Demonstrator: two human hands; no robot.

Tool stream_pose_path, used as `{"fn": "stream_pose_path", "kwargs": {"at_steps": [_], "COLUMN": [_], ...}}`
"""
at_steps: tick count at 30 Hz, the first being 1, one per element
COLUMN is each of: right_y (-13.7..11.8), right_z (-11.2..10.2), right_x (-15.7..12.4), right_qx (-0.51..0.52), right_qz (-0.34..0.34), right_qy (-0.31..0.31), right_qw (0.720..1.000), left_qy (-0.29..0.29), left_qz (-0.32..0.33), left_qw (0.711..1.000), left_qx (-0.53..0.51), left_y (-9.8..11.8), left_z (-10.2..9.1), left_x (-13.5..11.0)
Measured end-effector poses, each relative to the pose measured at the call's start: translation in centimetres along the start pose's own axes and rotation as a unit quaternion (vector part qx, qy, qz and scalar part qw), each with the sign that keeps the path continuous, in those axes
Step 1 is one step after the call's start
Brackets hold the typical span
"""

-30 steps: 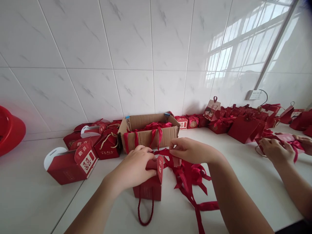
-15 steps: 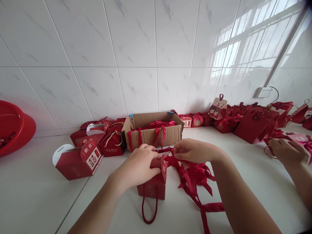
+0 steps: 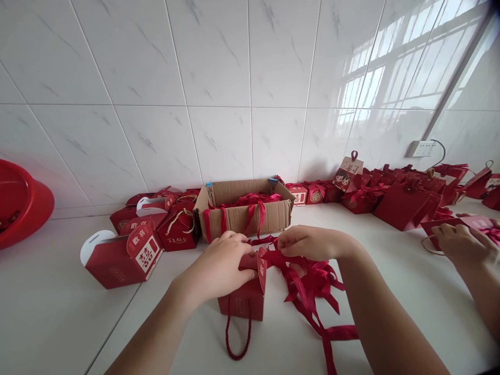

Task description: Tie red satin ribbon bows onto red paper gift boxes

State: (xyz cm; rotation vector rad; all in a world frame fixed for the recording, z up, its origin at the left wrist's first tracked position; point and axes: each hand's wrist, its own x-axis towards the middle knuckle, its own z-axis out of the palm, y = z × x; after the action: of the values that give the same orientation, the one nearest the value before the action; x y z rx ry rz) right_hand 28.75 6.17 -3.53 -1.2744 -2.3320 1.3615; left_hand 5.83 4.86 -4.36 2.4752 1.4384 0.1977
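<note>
An open, rectangular brown corrugated-cardboard box [image 3: 267, 220] stands on the white tabletop [image 3: 187, 333], with glossy red ribbons inside and some hanging over its near wall. In front of this cardboard box, well towards the wearer, is a small dark-red paper gift box [image 3: 244, 308] with a looped dark-red rope handle [image 3: 236, 357] hanging on its near side. The left hand [image 3: 221, 266] is curled over its top, thumb and fingers partly closed around the upper part; its far fingertips cannot be made out. In front of the cardboard box's right end, the right hand [image 3: 307, 242] has thumb and forefinger pinched together on a strip of the glossy red satin ribbon [image 3: 318, 284], whose loose heap spreads below. Left of the cardboard box are a red carton with a twine handle [image 3: 179, 235], a red carton with a white rounded flap [image 3: 113, 266] and, farther off, a round red plastic tub [image 3: 39, 208]. Well to its right, a co-worker's hand [image 3: 464, 245] rests on another red package [image 3: 449, 225].
</note>
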Motion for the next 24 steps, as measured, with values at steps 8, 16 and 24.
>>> {"fn": "stream_pose_path", "kwargs": {"at_steps": [8, 16, 24], "right_y": [0.5, 0.2, 0.6], "right_z": [-0.4, -0.4, 0.0], "right_x": [0.3, 0.2, 1.3], "right_qx": [-0.004, 0.03, -0.021], "right_qz": [-0.004, 0.001, 0.022], "right_qy": [-0.008, -0.015, 0.012], "right_qw": [1.0, 0.999, 0.999], "left_qy": [0.006, 0.006, 0.013], "left_qz": [0.004, 0.009, 0.014], "left_qw": [1.0, 1.0, 1.0], "left_qx": [-0.001, -0.003, -0.014], "left_y": [0.0, 0.1, -0.1], "left_z": [-0.2, -0.2, 0.1], "left_x": [-0.2, -0.1, -0.1]}}
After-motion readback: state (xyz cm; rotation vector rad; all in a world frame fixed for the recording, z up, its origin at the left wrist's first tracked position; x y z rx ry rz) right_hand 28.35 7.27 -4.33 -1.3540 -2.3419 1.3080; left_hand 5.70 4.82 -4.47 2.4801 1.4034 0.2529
